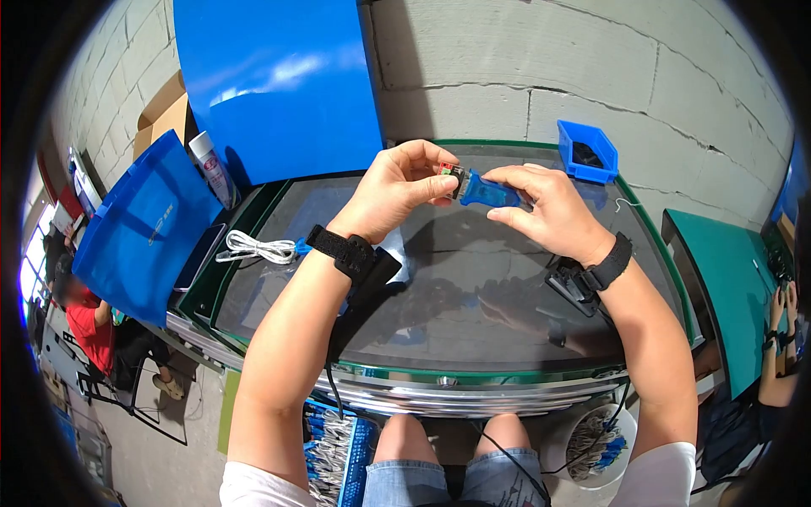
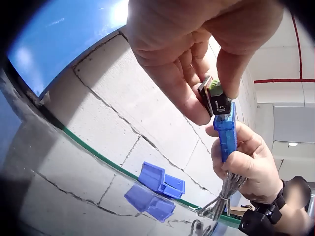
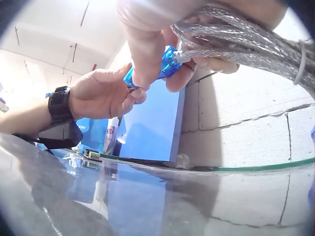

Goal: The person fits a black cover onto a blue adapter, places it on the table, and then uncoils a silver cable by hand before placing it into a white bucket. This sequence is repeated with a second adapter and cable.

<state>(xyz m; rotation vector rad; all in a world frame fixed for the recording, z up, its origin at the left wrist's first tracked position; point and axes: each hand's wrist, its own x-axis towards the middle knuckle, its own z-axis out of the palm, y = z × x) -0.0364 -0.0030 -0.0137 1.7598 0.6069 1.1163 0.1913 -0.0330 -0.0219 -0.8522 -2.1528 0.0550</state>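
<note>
Over the dark tabletop (image 1: 456, 313), my left hand (image 1: 384, 190) pinches a small circuit board (image 2: 207, 97) with a black connector (image 2: 220, 104) and a green terminal block (image 2: 215, 88) between thumb and fingers. My right hand (image 1: 549, 203) grips a translucent blue plug (image 1: 490, 193), its end right at the black connector. From that plug, a bundled clear-jacketed cable (image 3: 241, 42) runs back under the right palm. Another coiled cable (image 1: 262, 248) with a blue end lies left of my left wrist. A small green terminal piece (image 3: 92, 155) shows on the tabletop in the right wrist view.
A blue bin (image 1: 608, 174) stands at the back right corner. To the left are a spray can (image 1: 211, 165) and blue panels (image 1: 152, 228). Below the front edge, a blue basket (image 1: 363, 448) and a white bucket (image 1: 623, 469) hold cables. People sit at both sides.
</note>
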